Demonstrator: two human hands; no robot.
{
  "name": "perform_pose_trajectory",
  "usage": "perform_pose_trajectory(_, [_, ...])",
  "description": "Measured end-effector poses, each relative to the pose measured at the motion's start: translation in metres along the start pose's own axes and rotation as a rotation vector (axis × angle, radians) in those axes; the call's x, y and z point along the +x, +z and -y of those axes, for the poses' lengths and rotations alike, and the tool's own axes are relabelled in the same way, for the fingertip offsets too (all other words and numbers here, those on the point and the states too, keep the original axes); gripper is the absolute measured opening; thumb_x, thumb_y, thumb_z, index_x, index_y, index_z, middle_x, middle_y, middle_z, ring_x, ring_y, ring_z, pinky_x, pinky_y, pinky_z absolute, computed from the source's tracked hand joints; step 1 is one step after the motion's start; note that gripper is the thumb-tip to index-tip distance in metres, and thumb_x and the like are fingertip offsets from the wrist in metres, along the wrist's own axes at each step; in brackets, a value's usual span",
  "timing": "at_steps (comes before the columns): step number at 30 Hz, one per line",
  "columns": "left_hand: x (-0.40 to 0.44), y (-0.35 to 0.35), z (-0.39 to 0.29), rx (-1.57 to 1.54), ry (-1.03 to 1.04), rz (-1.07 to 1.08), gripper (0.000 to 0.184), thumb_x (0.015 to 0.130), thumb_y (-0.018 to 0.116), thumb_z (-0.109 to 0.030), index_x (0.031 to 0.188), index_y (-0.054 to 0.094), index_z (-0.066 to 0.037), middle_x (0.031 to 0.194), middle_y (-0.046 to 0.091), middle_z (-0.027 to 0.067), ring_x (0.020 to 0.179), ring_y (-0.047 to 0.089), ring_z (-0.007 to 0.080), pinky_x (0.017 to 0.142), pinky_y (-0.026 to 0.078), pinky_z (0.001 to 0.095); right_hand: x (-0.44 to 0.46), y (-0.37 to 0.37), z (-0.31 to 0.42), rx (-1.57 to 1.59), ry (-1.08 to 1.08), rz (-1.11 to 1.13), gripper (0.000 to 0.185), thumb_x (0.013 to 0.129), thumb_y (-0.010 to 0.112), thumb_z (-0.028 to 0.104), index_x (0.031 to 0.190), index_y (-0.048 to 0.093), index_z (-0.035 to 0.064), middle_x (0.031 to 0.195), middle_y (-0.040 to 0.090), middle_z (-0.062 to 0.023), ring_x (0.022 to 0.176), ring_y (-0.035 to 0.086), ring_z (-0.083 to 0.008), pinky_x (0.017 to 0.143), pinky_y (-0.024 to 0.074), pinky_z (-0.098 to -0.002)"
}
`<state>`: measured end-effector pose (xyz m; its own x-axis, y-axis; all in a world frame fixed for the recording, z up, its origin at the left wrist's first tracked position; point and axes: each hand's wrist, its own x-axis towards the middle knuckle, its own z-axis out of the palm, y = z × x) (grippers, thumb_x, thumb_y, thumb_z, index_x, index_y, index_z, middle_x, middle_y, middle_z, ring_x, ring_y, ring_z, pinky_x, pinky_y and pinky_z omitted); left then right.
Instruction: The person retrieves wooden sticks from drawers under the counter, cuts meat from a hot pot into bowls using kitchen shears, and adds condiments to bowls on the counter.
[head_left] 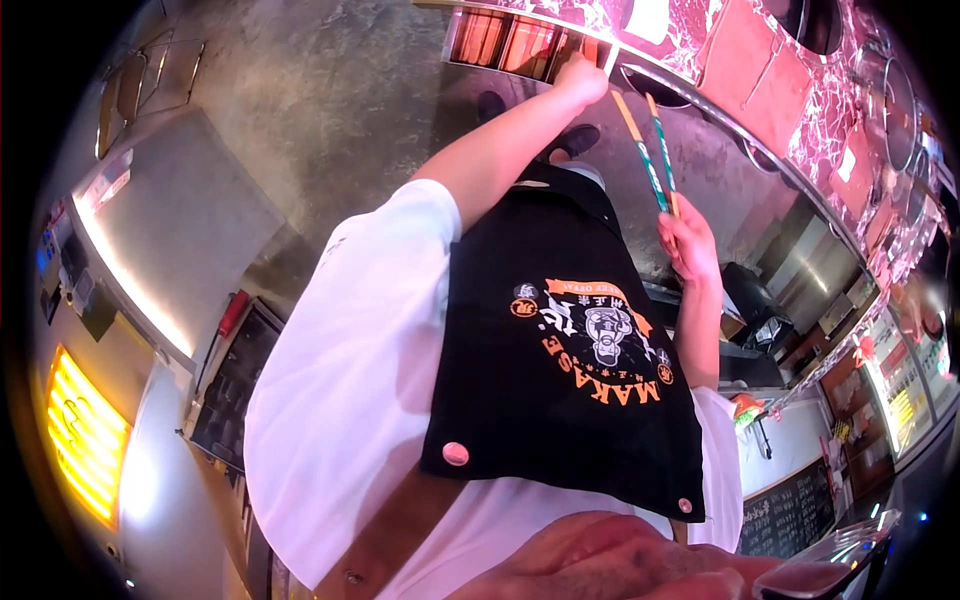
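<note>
Two long sticks (652, 150), like chopsticks, with tan ends and green-and-white patterned middles, rise from my right hand (690, 240). Its fingers are closed round their lower ends, and the upper ends spread slightly apart. My left hand (583, 80) is at the right end of an open drawer or tray (505, 72) filled with long reddish-brown items in compartments. The left fingers look curled together at an upright item; what they pinch is too small to make out.
A pink-lit marbled counter (680, 45) with brown mats curves along the top right. A black printed apron (570, 330) covers my front. At the left are a grey surface (190, 210) and a metal-framed chair (150, 85). Dark shoes show below the drawer.
</note>
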<state>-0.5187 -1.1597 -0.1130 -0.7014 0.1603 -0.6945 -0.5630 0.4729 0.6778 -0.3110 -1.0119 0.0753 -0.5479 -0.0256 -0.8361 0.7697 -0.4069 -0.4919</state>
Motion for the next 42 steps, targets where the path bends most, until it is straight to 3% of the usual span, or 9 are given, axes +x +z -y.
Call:
perform_pose_trajectory(4, [0.014,0.007,0.004,0.162,0.144,-0.217,0.028,0.079,0.056,-0.015,0.093,0.069,0.005,0.098,0.067,0.027,0.094,0.066,0.0392,0.089,0.05,0.0427,-0.018,-0.034,-0.009,0.027,-0.054,-0.037,0.032,0.09,0.057,0.005,0.122,0.051,0.003,0.064,0.049,0.0018,0.043,0.037,-0.0041,0.039,0.0274,-0.0171])
perform_pose_trajectory(8, [0.038,0.017,0.013,0.424,-0.03,-0.253,0.026,0.079,0.06,-0.021,0.087,0.072,0.001,0.1,0.068,0.024,0.098,0.067,0.0348,0.087,0.052,0.0406,-0.018,-0.06,-0.012,0.008,-0.091,-0.067,0.027,0.091,0.056,0.005,0.117,0.052,0.0042,0.065,0.049,0.0028,0.044,0.037,-0.0033,0.04,0.0271,-0.0169])
perform_pose_trajectory(12, [0.047,0.027,0.015,0.388,-0.105,-0.393,0.035,0.08,0.062,-0.023,0.102,0.068,0.003,0.112,0.065,0.0242,0.106,0.065,0.0335,0.089,0.052,0.0389,-0.017,-0.09,-0.006,-0.042,-0.082,-0.062,0.023,0.091,0.056,0.006,0.114,0.053,0.0054,0.065,0.049,0.0039,0.045,0.038,-0.0027,0.04,0.0273,-0.0168])
perform_pose_trajectory(24, [0.059,0.03,0.005,0.741,-0.135,-0.095,0.036,0.084,0.056,-0.022,0.109,0.069,0.001,0.115,0.064,0.0255,0.108,0.064,0.034,0.089,0.05,0.0396,-0.028,-0.155,-0.026,-0.193,-0.084,-0.183,0.02,0.09,0.058,0.005,0.11,0.054,0.0081,0.065,0.049,0.0052,0.049,0.04,-0.0021,0.041,0.0282,-0.0168])
perform_pose_trajectory(28, [0.057,0.022,0.003,-0.16,-0.227,0.055,0.026,0.084,0.057,-0.022,0.099,0.066,-0.003,0.091,0.065,0.0114,0.077,0.06,0.0235,0.079,0.05,0.0401,-0.029,-0.137,-0.029,-0.201,-0.106,-0.203,0.021,0.091,0.058,0.005,0.112,0.054,0.0081,0.065,0.049,0.0053,0.047,0.039,-0.0024,0.041,0.0277,-0.0172])
perform_pose_trajectory(31, [0.05,-0.001,-0.005,-0.009,-0.281,0.287,0.018,0.083,0.065,-0.023,0.086,0.062,-0.004,0.077,0.062,0.0095,0.056,0.056,0.0169,0.057,0.053,0.0346,-0.028,-0.114,-0.038,-0.22,-0.132,-0.239,0.021,0.091,0.059,0.007,0.112,0.055,0.0081,0.065,0.048,0.0062,0.049,0.039,-0.0018,0.042,0.0275,-0.0177])
perform_pose_trajectory(35, [0.047,-0.019,0.012,-0.099,-0.296,0.339,0.02,0.086,0.07,-0.02,0.093,0.061,-0.004,0.073,0.063,0.0073,0.058,0.062,0.0134,0.047,0.048,0.0212,-0.021,-0.074,-0.041,-0.244,-0.149,-0.121,0.02,0.093,0.057,0.009,0.112,0.053,0.0089,0.068,0.049,0.0054,0.052,0.041,-0.0027,0.045,0.0293,-0.0183])
perform_pose_trajectory(38, [0.006,-0.043,0.032,-0.321,-0.385,0.586,0.023,0.088,0.068,-0.019,0.103,0.06,-0.004,0.078,0.065,0.0074,0.061,0.064,0.0133,0.047,0.048,0.0211,0.003,-0.043,-0.055,-0.031,-0.44,-0.07,0.02,0.094,0.057,0.01,0.112,0.05,0.0089,0.072,0.05,0.004,0.055,0.043,-0.0043,0.048,0.0324,-0.0195])
perform_pose_trajectory(42, [-0.049,-0.053,0.056,-0.524,-0.47,0.668,0.023,0.089,0.068,-0.017,0.106,0.059,-0.004,0.081,0.067,0.006,0.065,0.065,0.0125,0.05,0.048,0.0196,0.057,-0.02,-0.063,0.079,-0.35,-0.137,0.014,0.093,0.061,0.013,0.101,0.051,0.0089,0.07,0.048,0.0034,0.055,0.043,-0.006,0.048,0.0342,-0.0224])
